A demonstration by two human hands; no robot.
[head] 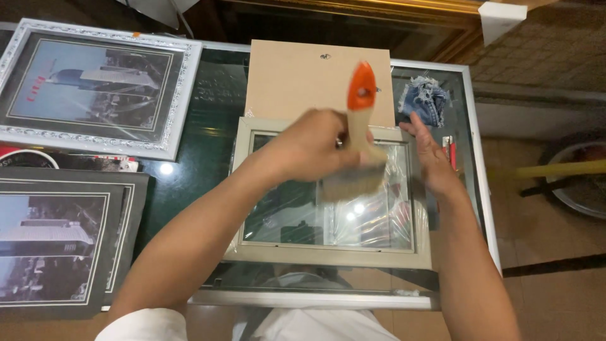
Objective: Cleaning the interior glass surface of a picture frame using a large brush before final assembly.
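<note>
My left hand [309, 146] grips a wide paintbrush [356, 148] with a pale wooden handle and an orange tip, its bristles down on the glass of a beige picture frame [328, 256]. The brush and hand are blurred. The frame lies flat on the glass table, wrapped in clear film. My right hand [429, 158] rests flat, fingers apart, on the frame's right edge. A brown backing board [290, 79] lies just beyond the frame.
A silver ornate framed photo [95, 88] lies at the far left. A dark matted photo [57, 240] sits at the near left. A denim scrap [426, 101] lies at the table's right. The glass table's metal edge [486, 208] borders a tiled floor with a wheel [577, 183].
</note>
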